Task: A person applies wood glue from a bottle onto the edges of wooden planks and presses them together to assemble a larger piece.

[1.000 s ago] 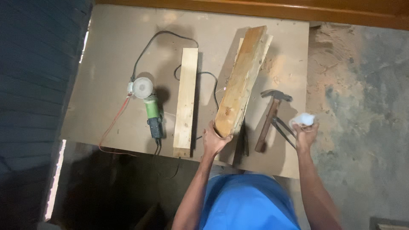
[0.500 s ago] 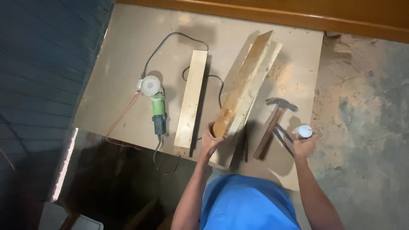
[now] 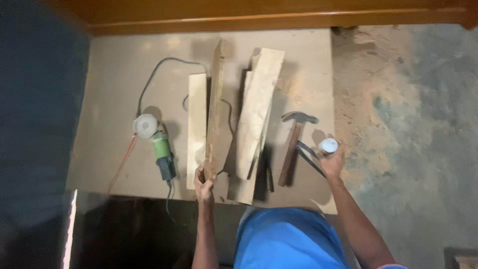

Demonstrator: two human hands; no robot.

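Observation:
My left hand [image 3: 203, 183] grips the near end of a long wooden plank [image 3: 215, 107], turned up on its edge between two other boards. To its left lies a pale short wood block [image 3: 196, 124]. To its right rests a wide pale plank [image 3: 256, 117], tilted over another board. My right hand [image 3: 331, 160] holds a small white round container [image 3: 328, 145] upright near the table's right edge. A hammer [image 3: 294, 142] lies just left of that hand, with dark pliers [image 3: 309, 157] beside it.
All of this sits on a beige board table [image 3: 114, 84]. A green angle grinder [image 3: 155, 144] with a white disc and its black cord [image 3: 159, 67] lies at the left. A wooden beam [image 3: 279, 17] runs along the far side. Dusty concrete floor [image 3: 408, 124] is to the right.
My left hand has lifted one plank off the wide board, swung it left and turned it on edge. My right hand still holds the white container. The view has shifted.

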